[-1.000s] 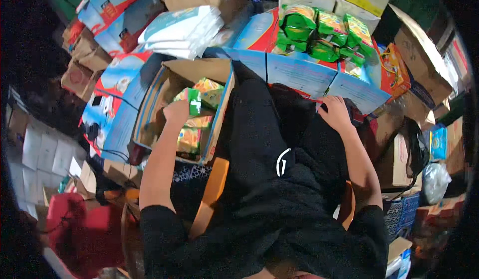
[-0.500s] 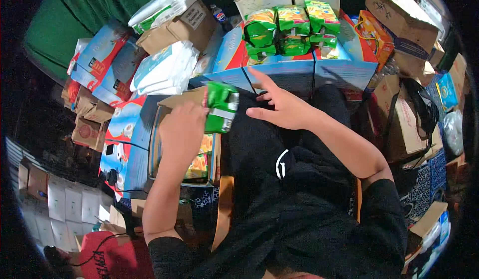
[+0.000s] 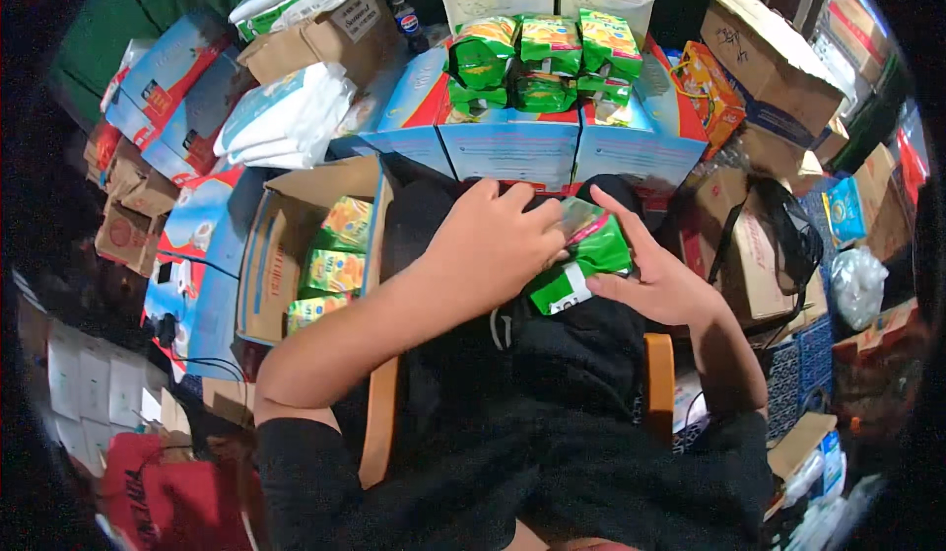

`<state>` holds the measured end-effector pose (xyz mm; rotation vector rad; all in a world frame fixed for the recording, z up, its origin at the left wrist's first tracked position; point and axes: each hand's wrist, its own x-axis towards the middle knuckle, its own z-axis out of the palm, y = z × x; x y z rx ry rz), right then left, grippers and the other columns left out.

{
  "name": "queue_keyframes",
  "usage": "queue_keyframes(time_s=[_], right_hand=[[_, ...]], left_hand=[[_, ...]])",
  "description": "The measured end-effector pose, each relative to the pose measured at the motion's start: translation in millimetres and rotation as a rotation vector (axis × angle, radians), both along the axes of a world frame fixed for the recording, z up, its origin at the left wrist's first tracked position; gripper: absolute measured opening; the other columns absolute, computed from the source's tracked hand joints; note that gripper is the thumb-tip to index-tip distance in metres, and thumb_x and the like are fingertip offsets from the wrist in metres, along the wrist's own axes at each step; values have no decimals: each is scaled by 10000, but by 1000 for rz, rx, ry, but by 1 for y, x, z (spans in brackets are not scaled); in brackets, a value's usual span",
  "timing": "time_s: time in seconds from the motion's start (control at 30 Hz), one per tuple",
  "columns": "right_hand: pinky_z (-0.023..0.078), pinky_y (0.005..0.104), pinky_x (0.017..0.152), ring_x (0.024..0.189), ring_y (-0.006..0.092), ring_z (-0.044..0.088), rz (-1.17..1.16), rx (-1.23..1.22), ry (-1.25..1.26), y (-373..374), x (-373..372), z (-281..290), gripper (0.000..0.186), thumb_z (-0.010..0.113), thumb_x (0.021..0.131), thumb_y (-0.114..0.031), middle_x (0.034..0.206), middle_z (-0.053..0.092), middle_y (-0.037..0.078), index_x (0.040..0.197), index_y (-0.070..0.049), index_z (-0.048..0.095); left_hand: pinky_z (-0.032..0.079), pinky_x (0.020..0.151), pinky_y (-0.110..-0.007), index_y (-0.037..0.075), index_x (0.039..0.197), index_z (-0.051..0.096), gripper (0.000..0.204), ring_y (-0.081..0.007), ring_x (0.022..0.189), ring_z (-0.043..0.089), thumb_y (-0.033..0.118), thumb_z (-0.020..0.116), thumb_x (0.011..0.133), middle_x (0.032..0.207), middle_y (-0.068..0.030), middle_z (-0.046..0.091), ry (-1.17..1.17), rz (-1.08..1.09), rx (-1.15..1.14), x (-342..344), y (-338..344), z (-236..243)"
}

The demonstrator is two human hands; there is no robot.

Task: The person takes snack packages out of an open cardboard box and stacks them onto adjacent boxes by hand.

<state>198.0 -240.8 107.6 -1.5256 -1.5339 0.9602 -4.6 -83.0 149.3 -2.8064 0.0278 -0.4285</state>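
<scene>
Over my lap, my left hand [image 3: 493, 241] has its fingers curled onto the top of a green packet [image 3: 594, 248], partly covering it. On the packet's right side my right hand [image 3: 655, 285] grips it between thumb and fingers; the packet is tilted. To the left, an open cardboard box [image 3: 254, 250] holds several yellow and green packets [image 3: 335, 271]. In front, several green packets [image 3: 547, 46] lie stacked on blue and red cartons [image 3: 507, 147].
White plastic-wrapped bundles [image 3: 276, 117] and more cartons stand at the left. An orange package [image 3: 709, 88], brown boxes [image 3: 759, 63], a black bag [image 3: 783, 241] and a clear plastic bag [image 3: 857, 280] crowd the right. An orange chair arm [image 3: 660, 383] is beside me.
My left hand has lifted the green packet out of the box and moved it right, over my lap. My right hand has come from near the cartons and now grips it too.
</scene>
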Motion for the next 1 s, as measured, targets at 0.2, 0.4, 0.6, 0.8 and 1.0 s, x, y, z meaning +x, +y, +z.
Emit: queue_keyframes(time_s=[0.2,0.4,0.6,0.8,1.0], right_hand=[[519,367,1011,1268,197,560,-218,169,154,0,0,-15,631,728,894,60,1415,493,128,1379,-111,362],[467,387,1102,1362,252,492,-279,556,64,33,14,-32,722,773,781,133,1523,370,182,1334,-113,380],[454,372,1098,1290,240,529,-463,748,-88,81,29,-6,774,755,768,142,1396,443,138,1373,-99,337],[600,394,939,1183,224,602,-425,713,283,177,59,22,670,726,881,63,1357,484,139,1407,-100,343],[578,417,961,1205,261,614,-414,713,34,243,123,-5,707,745,882,0,1392,510,135,1474,-112,374]], left_hand=[[470,751,-373,163,922,698,260,-197,929,620,419,702,882,1046,3,655,-93,-24,-8,19,6,2],[485,808,-414,119,981,672,346,-267,961,622,451,706,890,1086,-53,660,-146,108,-171,16,9,24],[465,993,-414,45,1353,488,607,-314,1123,577,417,720,935,1267,-157,554,-654,88,-627,26,41,-2],[458,1038,-369,7,1465,277,756,-206,1281,478,325,743,963,1335,-169,487,-927,-102,-1453,100,77,-49],[465,1064,-360,-23,1537,240,871,-234,1298,533,328,772,943,1510,-207,450,-880,-283,-1664,162,112,-71]])
